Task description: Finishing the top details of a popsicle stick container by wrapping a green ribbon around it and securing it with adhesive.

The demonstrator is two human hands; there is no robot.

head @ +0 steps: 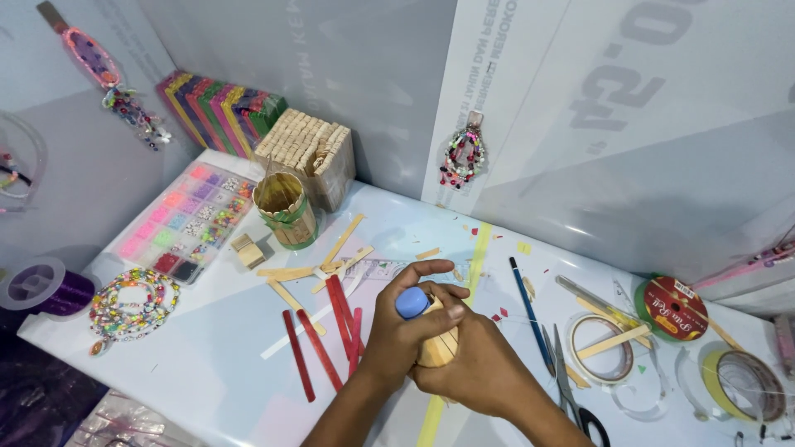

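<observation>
My left hand point(396, 333) is closed around a small object with a blue cap point(411, 302) that sticks out above the fist. My right hand point(484, 368) presses against it from the right and grips a small piece made of pale wooden sticks point(439, 349); most of the piece is hidden between the hands. Both hands hover over the white table point(207, 364), near a yellow tape strip point(432, 418). Just left of them lie several red craft sticks point(319, 343) and plain wooden sticks point(286, 290).
A stick-built cup point(284, 209) and a stack of clothespins point(308, 153) stand at the back. A bead organizer box point(186, 219) and beaded bracelets point(132, 300) lie left. On the right are a blue pencil point(528, 310), scissors point(571, 389), tape rolls point(603, 358) and a ribbon spool point(672, 308).
</observation>
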